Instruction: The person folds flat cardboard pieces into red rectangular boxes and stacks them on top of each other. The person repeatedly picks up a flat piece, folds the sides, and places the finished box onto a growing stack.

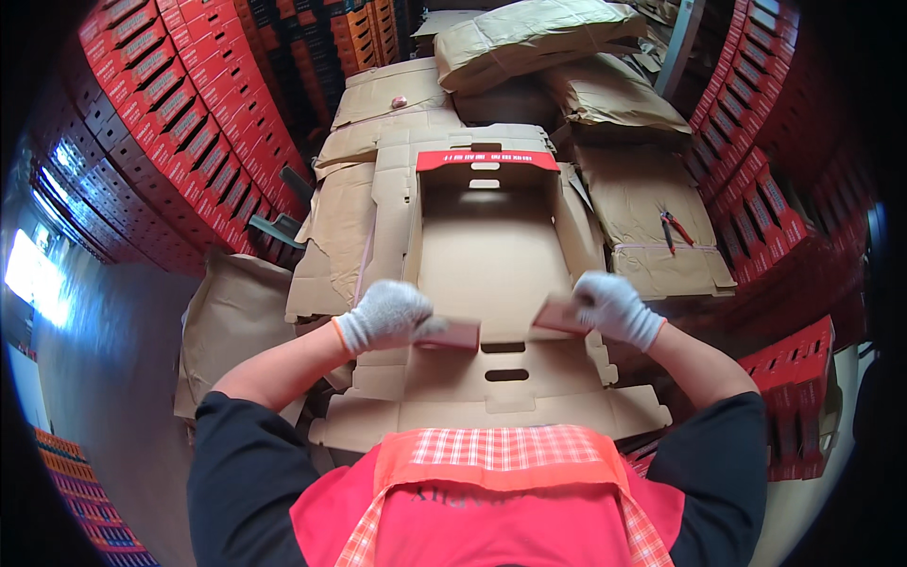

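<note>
In front of me lies a part-folded cardboard box (487,250), brown inside. Its far end stands up with a red printed edge, and its near end panel (453,378), with a slot handle, lies flat toward me. My left hand (385,316), in a white knit glove, is closed on a reddish-brown corner flap (452,335) at the box's near left. At the near right my right hand (616,308), gloved alike, is closed on the matching flap (559,315). Both flaps angle inward; the fingertips are partly hidden and slightly blurred.
Paper-wrapped bundles (529,42) lie beyond the box. Red-handled pliers (673,231) rest on a wrapped bundle (633,189) at the right. Tall stacks of red boxes (203,104) rise at the left, and more red boxes (756,213) stand at the right.
</note>
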The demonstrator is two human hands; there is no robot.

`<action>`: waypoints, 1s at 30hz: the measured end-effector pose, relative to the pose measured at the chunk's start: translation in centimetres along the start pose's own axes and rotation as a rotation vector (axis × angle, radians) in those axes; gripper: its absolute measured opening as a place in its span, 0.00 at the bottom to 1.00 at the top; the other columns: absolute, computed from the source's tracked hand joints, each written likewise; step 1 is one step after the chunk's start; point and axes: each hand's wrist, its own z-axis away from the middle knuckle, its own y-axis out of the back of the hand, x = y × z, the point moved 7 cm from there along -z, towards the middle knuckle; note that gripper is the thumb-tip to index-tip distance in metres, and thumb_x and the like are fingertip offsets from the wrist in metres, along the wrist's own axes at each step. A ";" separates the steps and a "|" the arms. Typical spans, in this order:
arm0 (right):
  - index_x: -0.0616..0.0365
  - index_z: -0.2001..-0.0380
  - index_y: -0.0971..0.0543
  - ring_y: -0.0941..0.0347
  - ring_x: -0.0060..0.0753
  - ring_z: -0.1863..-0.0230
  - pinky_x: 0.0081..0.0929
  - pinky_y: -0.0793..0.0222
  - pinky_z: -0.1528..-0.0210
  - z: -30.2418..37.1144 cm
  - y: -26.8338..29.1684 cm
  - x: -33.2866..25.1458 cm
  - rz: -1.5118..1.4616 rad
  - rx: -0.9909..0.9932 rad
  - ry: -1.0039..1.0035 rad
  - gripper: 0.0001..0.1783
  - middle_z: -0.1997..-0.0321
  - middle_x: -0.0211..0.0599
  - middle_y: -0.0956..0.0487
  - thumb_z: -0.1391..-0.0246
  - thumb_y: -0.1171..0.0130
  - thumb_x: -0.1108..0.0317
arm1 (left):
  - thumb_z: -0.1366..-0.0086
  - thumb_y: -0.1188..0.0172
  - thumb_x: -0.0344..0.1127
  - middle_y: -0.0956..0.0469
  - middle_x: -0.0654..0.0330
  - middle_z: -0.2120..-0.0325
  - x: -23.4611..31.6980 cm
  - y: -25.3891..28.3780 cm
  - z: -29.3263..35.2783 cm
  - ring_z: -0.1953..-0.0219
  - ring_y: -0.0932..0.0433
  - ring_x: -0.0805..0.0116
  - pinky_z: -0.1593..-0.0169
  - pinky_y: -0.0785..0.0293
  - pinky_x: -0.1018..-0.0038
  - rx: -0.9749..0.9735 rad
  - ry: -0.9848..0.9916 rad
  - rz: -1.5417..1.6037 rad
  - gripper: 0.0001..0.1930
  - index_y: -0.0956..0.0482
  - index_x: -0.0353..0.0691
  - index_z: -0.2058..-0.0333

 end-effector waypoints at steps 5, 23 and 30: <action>0.56 0.33 0.39 0.28 0.52 0.41 0.38 0.36 0.37 9.8 -4.0 -8.8 -0.595 -1.245 0.172 0.49 0.42 0.52 0.24 0.52 0.32 0.42 | 0.41 0.32 0.45 0.17 0.49 0.58 7.1 -1.1 6.6 0.55 0.19 0.60 0.50 0.26 0.68 -0.477 -0.345 0.809 0.33 0.30 0.40 0.39; 0.58 0.30 0.44 0.28 0.22 0.74 0.20 0.28 0.67 4.2 -10.3 11.9 -1.691 0.421 -0.785 0.45 0.62 0.33 0.26 0.53 0.42 0.73 | 0.34 0.43 0.38 0.26 0.66 0.59 1.1 -12.6 2.7 0.54 0.25 0.73 0.40 0.31 0.71 0.830 0.392 2.275 0.41 0.56 0.48 0.27; 0.66 0.38 0.34 0.30 0.29 0.42 0.22 0.34 0.40 -3.4 14.7 -4.7 -0.574 0.237 -0.065 0.39 0.39 0.38 0.29 0.60 0.46 0.77 | 0.39 0.45 0.37 0.21 0.59 0.56 7.5 -17.1 -4.2 0.54 0.21 0.63 0.43 0.26 0.57 0.339 0.459 2.702 0.20 0.28 0.39 0.48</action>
